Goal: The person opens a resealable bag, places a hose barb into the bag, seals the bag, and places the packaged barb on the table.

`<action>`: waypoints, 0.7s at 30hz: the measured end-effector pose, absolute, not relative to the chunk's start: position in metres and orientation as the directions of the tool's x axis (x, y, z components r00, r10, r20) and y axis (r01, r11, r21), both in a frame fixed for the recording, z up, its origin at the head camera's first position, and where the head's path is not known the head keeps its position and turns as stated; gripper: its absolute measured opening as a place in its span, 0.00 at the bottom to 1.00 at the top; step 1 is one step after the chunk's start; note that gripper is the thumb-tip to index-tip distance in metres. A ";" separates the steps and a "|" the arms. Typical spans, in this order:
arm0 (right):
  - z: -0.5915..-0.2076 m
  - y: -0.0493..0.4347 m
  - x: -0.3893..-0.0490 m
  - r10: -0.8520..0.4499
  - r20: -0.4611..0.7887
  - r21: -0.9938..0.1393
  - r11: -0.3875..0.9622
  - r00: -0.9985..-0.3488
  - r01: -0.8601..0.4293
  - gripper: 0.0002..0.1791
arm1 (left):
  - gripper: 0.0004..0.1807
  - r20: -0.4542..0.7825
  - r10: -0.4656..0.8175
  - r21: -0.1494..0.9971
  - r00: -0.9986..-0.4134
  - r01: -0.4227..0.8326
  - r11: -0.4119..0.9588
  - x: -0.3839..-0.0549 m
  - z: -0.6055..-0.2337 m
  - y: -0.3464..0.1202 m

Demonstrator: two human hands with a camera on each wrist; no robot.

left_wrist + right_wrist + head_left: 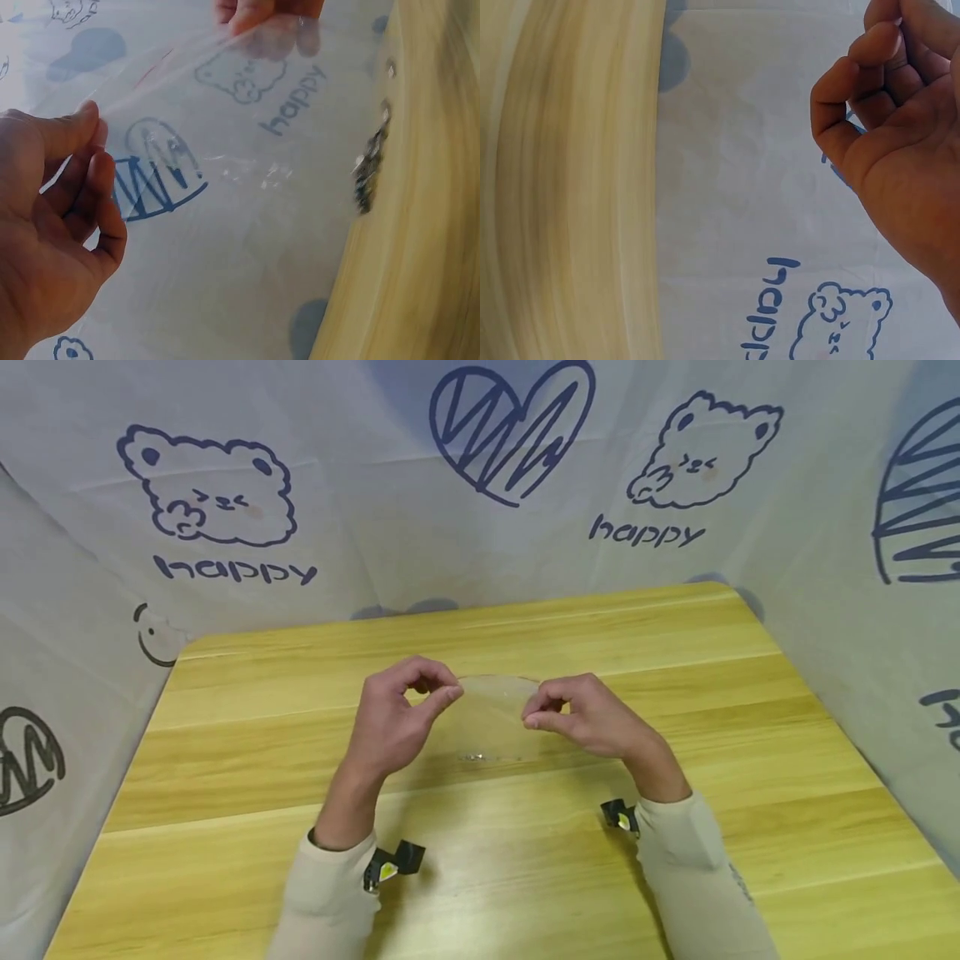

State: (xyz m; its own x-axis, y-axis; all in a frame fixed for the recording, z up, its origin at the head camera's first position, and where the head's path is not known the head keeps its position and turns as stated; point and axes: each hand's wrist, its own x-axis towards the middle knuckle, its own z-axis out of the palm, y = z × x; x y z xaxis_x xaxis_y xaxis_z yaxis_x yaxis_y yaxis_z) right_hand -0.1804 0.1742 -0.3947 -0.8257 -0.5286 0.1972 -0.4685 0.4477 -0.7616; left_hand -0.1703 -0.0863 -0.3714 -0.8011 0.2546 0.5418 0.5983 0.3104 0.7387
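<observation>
A clear plastic zip bag (495,720) hangs between the hands over the table, a thin red line along its top edge. My left hand (393,718) pinches its upper left corner between thumb and index finger. At the upper right, my right hand (588,717) pinches the bag's edge with thumb and fingers. Small shiny dark metal pieces (368,171) have gathered along the bag's bottom; their exact kind is too small to make out. In the right wrist view the right hand (907,120) shows curled fingers, with its fingertips near the top edge and the bag out of sight.
The wooden table (225,760) spreads under both hands. Behind it and at both sides hangs a white cloth (360,518) with blue bear, heart and "happy" drawings. A small black camera mount (397,862) sits on the left cuff, another (619,816) on the right.
</observation>
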 end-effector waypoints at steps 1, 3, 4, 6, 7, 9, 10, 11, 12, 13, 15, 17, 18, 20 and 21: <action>-0.395 0.173 -0.180 -0.516 0.203 -0.759 0.454 -0.832 -0.466 0.03 | 0.03 0.536 0.257 0.745 -0.804 0.593 0.304 -0.170 -0.372 -0.085; -0.393 0.171 -0.179 -0.484 0.228 -0.759 0.455 -0.845 -0.466 0.02 | 0.03 0.533 0.262 0.749 -0.804 0.593 0.296 -0.169 -0.372 -0.082; -0.392 0.171 -0.178 -0.468 0.246 -0.758 0.453 -0.849 -0.470 0.02 | 0.04 0.539 0.254 0.749 -0.803 0.595 0.292 -0.169 -0.372 -0.081; -0.390 0.170 -0.177 -0.442 0.288 -0.751 0.446 -0.849 -0.487 0.02 | 0.02 0.560 0.222 0.743 -0.798 0.602 0.291 -0.169 -0.372 -0.080; -0.389 0.171 -0.176 -0.438 0.296 -0.756 0.436 -0.849 -0.489 0.02 | 0.02 0.568 0.207 0.743 -0.797 0.604 0.288 -0.169 -0.372 -0.080; -0.388 0.172 -0.175 -0.443 0.279 -0.763 0.437 -0.852 -0.477 0.03 | 0.01 0.581 0.193 0.739 -0.791 0.612 0.280 -0.169 -0.372 -0.079; -0.388 0.172 -0.175 -0.448 0.258 -0.763 0.448 -0.856 -0.465 0.03 | 0.01 0.586 0.194 0.736 -0.787 0.617 0.277 -0.169 -0.372 -0.078; -0.388 0.173 -0.175 -0.448 0.237 -0.766 0.460 -0.862 -0.449 0.03 | 0.01 0.587 0.203 0.733 -0.784 0.621 0.278 -0.168 -0.372 -0.078; -0.388 0.174 -0.175 -0.446 0.217 -0.770 0.469 -0.868 -0.433 0.03 | 0.01 0.585 0.217 0.729 -0.781 0.624 0.281 -0.168 -0.372 -0.078; -0.388 0.175 -0.175 -0.441 0.206 -0.773 0.475 -0.873 -0.422 0.04 | 0.01 0.586 0.226 0.725 -0.778 0.628 0.284 -0.168 -0.372 -0.078; -0.387 0.176 -0.175 -0.420 0.224 -0.782 0.462 -0.879 -0.420 0.08 | 0.01 0.591 0.228 0.715 -0.774 0.633 0.296 -0.167 -0.371 -0.078; -0.386 0.177 -0.175 -0.390 0.296 -0.790 0.414 -0.872 -0.453 0.12 | 0.02 0.598 0.219 0.709 -0.771 0.636 0.304 -0.167 -0.370 -0.079; -0.386 0.178 -0.175 -0.379 0.341 -0.785 0.388 -0.860 -0.482 0.13 | 0.02 0.600 0.217 0.707 -0.770 0.637 0.305 -0.167 -0.370 -0.079; -0.385 0.178 -0.175 -0.361 0.434 -0.754 0.356 -0.826 -0.552 0.11 | 0.02 0.605 0.220 0.703 -0.766 0.643 0.305 -0.168 -0.370 -0.080; -0.384 0.178 -0.175 -0.355 0.472 -0.730 0.356 -0.807 -0.584 0.10 | 0.02 0.604 0.227 0.701 -0.764 0.645 0.304 -0.168 -0.370 -0.080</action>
